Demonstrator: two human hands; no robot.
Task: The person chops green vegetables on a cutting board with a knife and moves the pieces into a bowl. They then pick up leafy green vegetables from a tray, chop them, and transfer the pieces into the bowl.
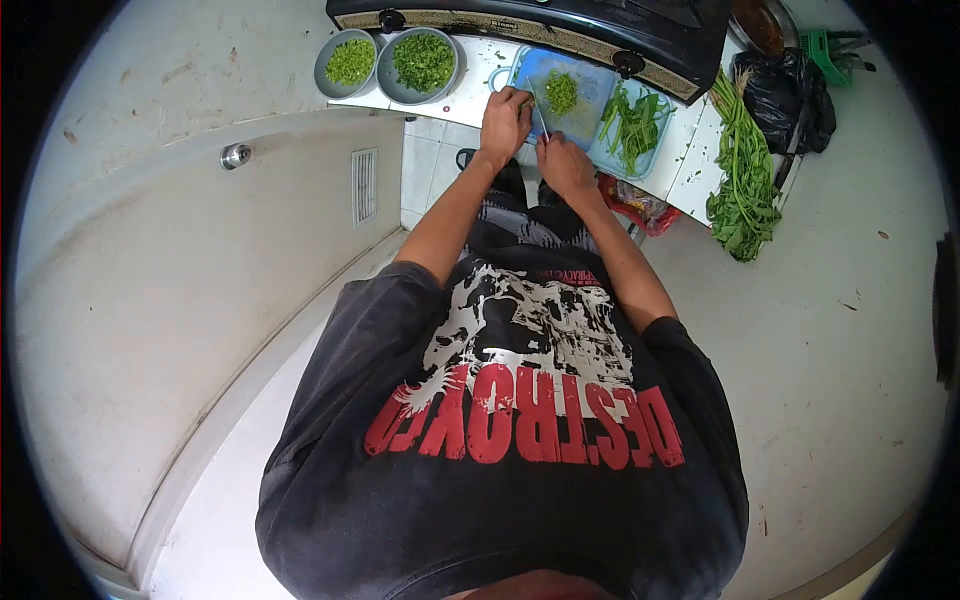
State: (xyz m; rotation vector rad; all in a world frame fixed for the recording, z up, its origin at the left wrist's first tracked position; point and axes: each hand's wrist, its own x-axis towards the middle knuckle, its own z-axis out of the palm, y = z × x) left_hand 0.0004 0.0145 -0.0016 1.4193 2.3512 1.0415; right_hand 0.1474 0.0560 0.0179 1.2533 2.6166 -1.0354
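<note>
My right hand is closed round the handle of a knife, whose blade points away from me over the left part of a blue cutting board. Just left of the blade is my left hand, its fingers curled together at the board's edge. Whatever those fingers hold is too small to make out. A small heap of chopped green stalks lies on the board, right of the blade. Further right, uncut leafy greens rest in a pale blue tray.
Two grey bowls of chopped greens, one lighter and one darker, stand at the left. Behind the board is a black gas stove. A long bunch of greens hangs over the counter's right edge beside a black plastic bag.
</note>
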